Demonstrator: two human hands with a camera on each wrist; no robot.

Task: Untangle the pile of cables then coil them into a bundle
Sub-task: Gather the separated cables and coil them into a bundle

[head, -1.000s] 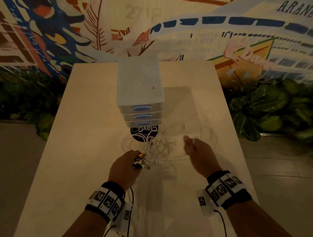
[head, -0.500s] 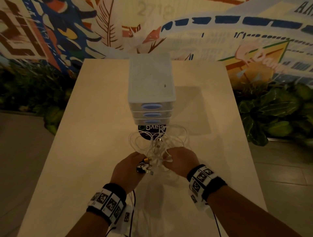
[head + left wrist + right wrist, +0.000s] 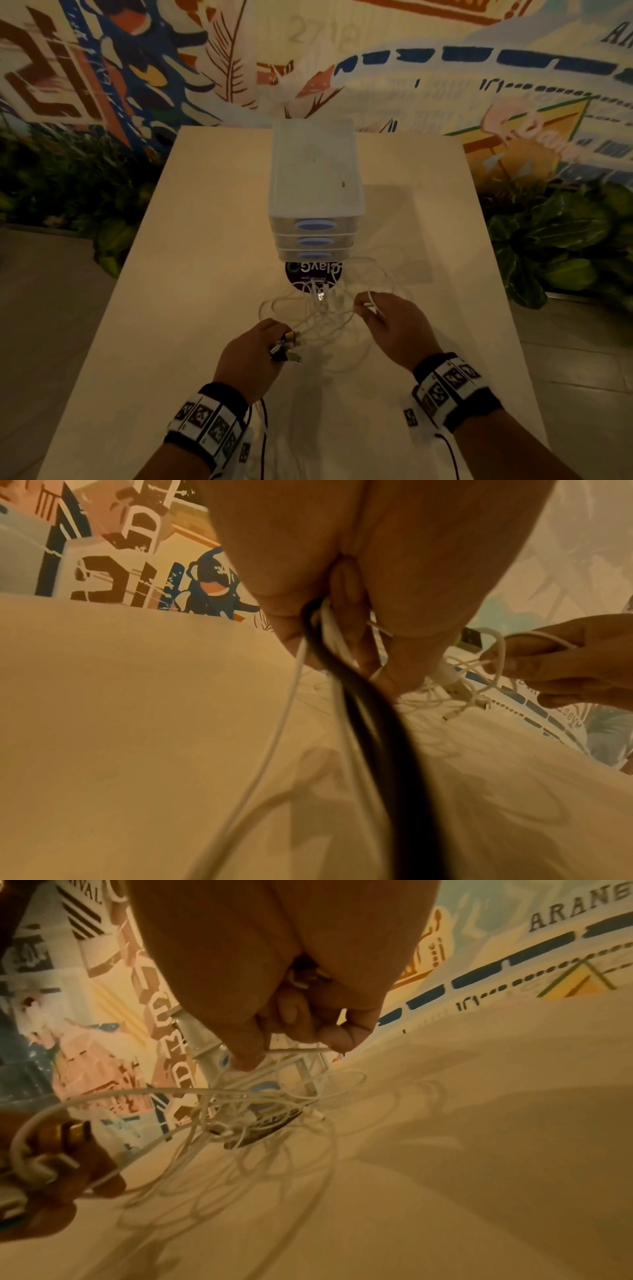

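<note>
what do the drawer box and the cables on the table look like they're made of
Drawer box: apparently frosted, translucent plastic with a matte look; the blue oval handles look glossier.
White cables: thin, limp strands that loop freely, probably soft plastic or rubber sheathing.
Plugs in the left hand: their tips glint gold and silver, so likely metal.

The cables are mostly white; one black cable hangs from the left hand, beside a gold plug. The desk is cream. The drawer box is white with blue oval handles. Both wristbands carry black-and-white square markers.
</note>
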